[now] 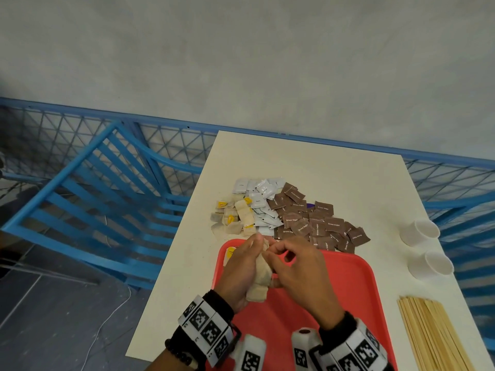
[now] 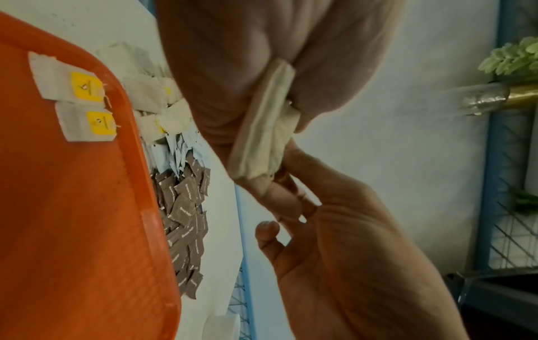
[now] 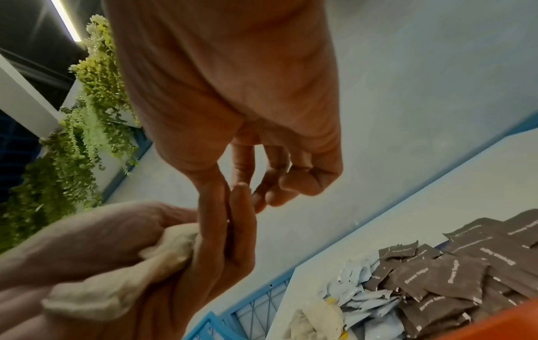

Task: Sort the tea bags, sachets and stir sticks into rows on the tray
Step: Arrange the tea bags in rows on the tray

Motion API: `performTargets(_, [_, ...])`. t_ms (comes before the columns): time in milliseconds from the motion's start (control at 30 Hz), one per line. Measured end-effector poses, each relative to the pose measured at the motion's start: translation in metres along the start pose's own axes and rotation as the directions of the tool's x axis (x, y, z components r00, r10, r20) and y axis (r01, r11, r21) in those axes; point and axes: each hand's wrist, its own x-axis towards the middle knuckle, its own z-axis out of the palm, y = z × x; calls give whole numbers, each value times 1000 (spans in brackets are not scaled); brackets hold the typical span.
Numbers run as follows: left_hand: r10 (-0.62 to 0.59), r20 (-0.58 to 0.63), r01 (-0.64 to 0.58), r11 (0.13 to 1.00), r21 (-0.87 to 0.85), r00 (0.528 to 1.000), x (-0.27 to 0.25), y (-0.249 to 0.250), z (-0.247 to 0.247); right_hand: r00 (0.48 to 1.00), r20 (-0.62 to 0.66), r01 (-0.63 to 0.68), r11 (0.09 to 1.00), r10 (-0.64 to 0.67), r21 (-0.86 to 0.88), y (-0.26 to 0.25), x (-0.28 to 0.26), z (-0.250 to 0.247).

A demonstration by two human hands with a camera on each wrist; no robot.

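Above the red tray [image 1: 356, 279], the left hand [image 1: 238, 274] clutches a bunch of tea bags [image 1: 261, 277] while the right hand [image 1: 302, 277] pinches at their top edge; light, soft and tearable, they seem best taken by the paper edges.

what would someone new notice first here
Both hands meet over the red tray: the left hand grips a bunch of tea bags while the right hand picks at them. Beyond the tray, brown sugar sachets lie heaped on the white table.
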Motion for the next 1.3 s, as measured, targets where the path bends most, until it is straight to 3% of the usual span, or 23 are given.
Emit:
performTargets(167, [-125,-1,122,976,-182,992,3,-2,-9,991,29,-132,959,129,250,-1,3,-12])
performTargets(267, [-159,-66,147,977,-152,985,4,-2,-10,979,56,-197,858,194,474,-2,5,-18])
performTargets(333, [-119,-145,109,991,-81,982,4,2,-15,974,31,-205,813,225,545,-1,7,-19])
performTargets(400, [62,-257,-16,984,177,964,3,7,-24,966,-64,-180,829,251,530,0,9,-20])
performTargets(433, [211,-272,-96,920,381,939,2,9,-26,958,-127,-162,851,257,500,2,10,-19])
performTargets(500, [500,-161,-245,648,721,851,-6,10,-21,938,-248,-120,898,243,424,2,10,-18])
performTargets(567, [648,22,-383,422,822,762,-14,7,-7,932,-309,-75,934,191,350,-4,7,-15])
performTargets(633, [694,118,-485,360,797,710,-17,3,4,944,-302,-29,941,137,336,-15,3,-12])
performTargets(800, [638,-42,-444,581,682,769,-20,9,3,981,-165,-12,877,104,479,-35,-5,-16])
performTargets(967, [626,-116,-445,660,605,771,-20,23,-1,994,-86,-9,836,67,548,-49,-10,-17])
performTargets(1033, [569,-140,-419,729,541,810,-21,31,-6,994,-94,6,834,55,552,-49,-6,-18])
performTargets(1167, [410,-33,-358,830,427,911,-22,48,-18,1000,-2,12,889,-13,459,-41,5,-19])
performTargets(1300, [360,53,-335,792,511,931,-28,58,-19,999,-14,-21,824,34,566,-41,11,-16])
